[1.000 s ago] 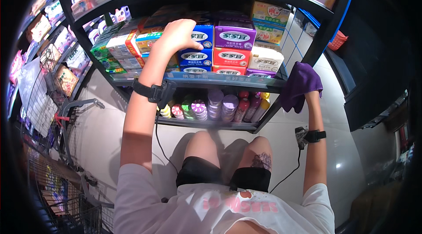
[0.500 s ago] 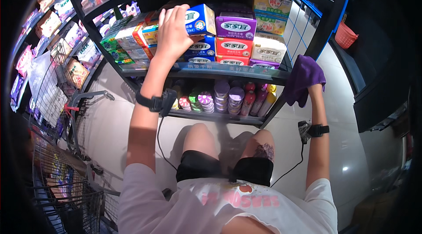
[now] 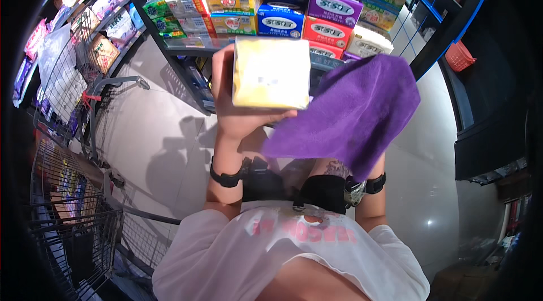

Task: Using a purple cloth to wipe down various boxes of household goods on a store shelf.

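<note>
1. Pale yellow pack (image 3: 271,77): held up on the near side of the shelf (image 3: 192,51).
2. Left hand (image 3: 236,119): wrapped around the pack's left side and near edge.
3. Purple cloth (image 3: 362,108): right of the pack, hiding the right hand, whose grip I cannot tell.
4. Far side: blue boxes (image 3: 281,20) stacked left of a purple box (image 3: 335,8).

Wire cart (image 3: 107,233) at L — coral basket (image 3: 461,56) far R, prob. plastic — pale floor (image 3: 427,188) btwn.
</note>
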A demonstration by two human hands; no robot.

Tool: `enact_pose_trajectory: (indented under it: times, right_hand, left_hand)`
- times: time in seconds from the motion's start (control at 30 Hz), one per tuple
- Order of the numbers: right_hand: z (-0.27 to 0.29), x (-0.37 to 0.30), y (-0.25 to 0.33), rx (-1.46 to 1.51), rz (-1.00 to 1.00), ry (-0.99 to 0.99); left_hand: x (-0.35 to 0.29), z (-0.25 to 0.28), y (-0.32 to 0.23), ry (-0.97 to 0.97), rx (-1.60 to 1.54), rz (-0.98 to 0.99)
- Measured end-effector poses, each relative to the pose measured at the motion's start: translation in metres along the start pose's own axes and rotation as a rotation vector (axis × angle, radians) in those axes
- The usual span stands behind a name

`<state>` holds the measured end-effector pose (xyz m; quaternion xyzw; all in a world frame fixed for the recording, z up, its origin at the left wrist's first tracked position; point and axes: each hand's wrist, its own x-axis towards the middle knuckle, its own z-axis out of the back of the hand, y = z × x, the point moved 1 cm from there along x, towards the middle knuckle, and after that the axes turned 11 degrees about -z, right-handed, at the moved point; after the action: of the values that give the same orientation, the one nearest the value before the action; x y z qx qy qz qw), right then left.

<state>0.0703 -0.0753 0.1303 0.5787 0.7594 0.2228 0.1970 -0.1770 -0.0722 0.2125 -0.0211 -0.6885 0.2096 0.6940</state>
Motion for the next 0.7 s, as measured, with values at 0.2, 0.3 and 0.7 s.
enact_pose_trajectory:
  times: [0.2,0.3,0.7]
  right_hand:
    - [-0.047,0.031,-0.001,-1.479,0.772,-0.028]
    - [-0.069,0.066,-0.011,-1.51,0.779,0.042]
    - [-0.033,0.057,-0.087,-1.06,0.356,0.249]
  left_hand:
    - [0.012,-0.023,0.001,-0.267,-0.507,0.183]
    - [0.021,-0.031,-0.009,-0.321,-0.297,0.339]
    - [-0.071,-0.028,0.009,-0.531,-0.775,0.549]
